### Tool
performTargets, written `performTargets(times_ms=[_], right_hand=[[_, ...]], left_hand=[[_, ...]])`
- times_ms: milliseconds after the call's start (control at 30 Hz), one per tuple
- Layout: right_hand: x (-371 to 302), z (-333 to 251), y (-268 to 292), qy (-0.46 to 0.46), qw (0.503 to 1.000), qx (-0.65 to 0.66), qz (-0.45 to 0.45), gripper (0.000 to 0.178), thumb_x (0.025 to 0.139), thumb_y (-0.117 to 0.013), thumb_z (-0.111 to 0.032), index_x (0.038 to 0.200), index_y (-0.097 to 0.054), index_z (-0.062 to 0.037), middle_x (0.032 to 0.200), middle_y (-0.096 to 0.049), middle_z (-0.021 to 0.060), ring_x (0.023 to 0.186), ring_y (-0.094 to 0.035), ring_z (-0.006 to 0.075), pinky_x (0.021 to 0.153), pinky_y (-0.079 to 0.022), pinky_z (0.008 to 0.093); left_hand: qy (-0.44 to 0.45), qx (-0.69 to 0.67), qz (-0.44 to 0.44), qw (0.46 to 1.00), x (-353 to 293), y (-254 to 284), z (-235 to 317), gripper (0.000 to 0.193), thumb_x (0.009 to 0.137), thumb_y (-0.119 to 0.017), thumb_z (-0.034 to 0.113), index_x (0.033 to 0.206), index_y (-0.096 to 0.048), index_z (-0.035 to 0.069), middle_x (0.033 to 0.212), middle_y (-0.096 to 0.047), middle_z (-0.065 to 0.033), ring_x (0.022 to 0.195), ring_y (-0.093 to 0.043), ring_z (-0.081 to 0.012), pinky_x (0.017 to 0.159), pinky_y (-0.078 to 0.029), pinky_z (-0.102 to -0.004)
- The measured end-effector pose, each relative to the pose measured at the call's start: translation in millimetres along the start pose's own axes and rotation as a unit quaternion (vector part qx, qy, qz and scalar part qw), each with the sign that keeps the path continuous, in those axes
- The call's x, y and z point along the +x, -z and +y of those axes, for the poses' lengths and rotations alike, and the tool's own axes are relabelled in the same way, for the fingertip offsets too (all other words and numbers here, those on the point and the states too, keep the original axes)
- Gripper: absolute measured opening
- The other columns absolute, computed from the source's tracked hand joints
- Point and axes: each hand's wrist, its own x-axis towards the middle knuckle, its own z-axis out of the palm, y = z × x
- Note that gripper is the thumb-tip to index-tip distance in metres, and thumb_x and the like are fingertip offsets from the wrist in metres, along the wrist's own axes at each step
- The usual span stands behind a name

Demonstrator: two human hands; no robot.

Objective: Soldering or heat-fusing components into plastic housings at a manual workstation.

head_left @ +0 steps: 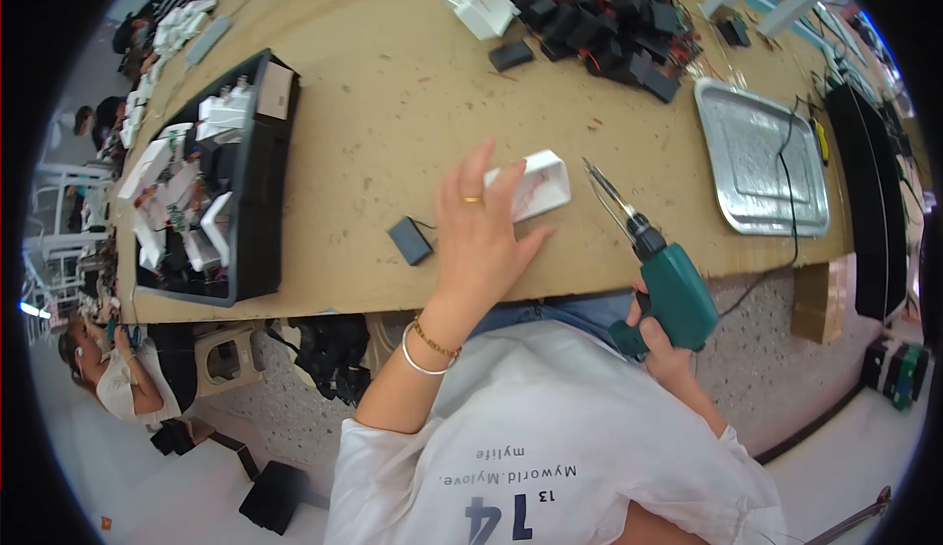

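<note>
My left hand reaches over the table with its fingers apart, a ring on one of them. Just beyond it lies a small white plastic housing, open at the top, with thin reddish wires inside. The fingers partly cover the housing's left side, and I cannot tell if they touch it. To the left of that hand, a small black box with a short dark wire lies on the table. My right hand grips a green soldering gun by its handle at the table's front edge. Its metal tip points up and left toward the housing.
A dark bin of white housings and wires stands at left. Black boxes with red wires are heaped at the back, beside white housings. A metal tray lies at right, crossed by a cord. Another person sits far left.
</note>
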Motion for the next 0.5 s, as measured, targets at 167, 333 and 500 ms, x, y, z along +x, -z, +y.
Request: performTargets(times_ms=[167, 333, 500], right_hand=[[1.2, 3.3, -0.7, 0.047, 0.997, 0.018, 0.063, 0.05, 0.084, -0.063, -0.031, 0.12, -0.054, 0.0031, 0.095, -0.057, 0.0072, 0.075, -0.052, 0.0128, 0.066, -0.042, 0.0275], [10.9, 8.2, 10.5, 0.061, 0.997, 0.039, 0.033, 0.046, 0.086, -0.059, -0.026, 0.121, -0.052, 0.0028, 0.101, -0.057, 0.0076, 0.075, -0.051, 0.0127, 0.067, -0.041, 0.028], [16.1, 12.8, 9.9, 0.066, 0.996, 0.056, 0.027, 0.045, 0.087, -0.057, -0.02, 0.125, -0.049, 0.0032, 0.105, -0.055, 0.0074, 0.077, -0.05, 0.0126, 0.071, -0.041, 0.028]], left_hand=[[0.135, -0.076, -0.099, 0.983, 13.2, 28.3, -25.3, 0.064, 0.068, -0.078, 0.018, 0.124, -0.052, 0.004, 0.111, -0.058, -0.0194, 0.092, -0.062, -0.0339, 0.077, -0.051, -0.0382], [0.264, -0.175, 0.118, 0.941, 60.6, 124.2, -99.5, 0.051, 0.076, -0.078, 0.018, 0.116, -0.053, -0.002, 0.099, -0.063, -0.0067, 0.086, -0.06, -0.0135, 0.073, -0.05, -0.0271], [0.26, 0.176, 0.252, 0.915, 82.1, 209.5, -203.8, 0.061, 0.075, -0.076, 0.033, 0.118, -0.054, -0.004, 0.105, -0.062, -0.0203, 0.093, -0.062, -0.0297, 0.08, -0.049, -0.0376]])
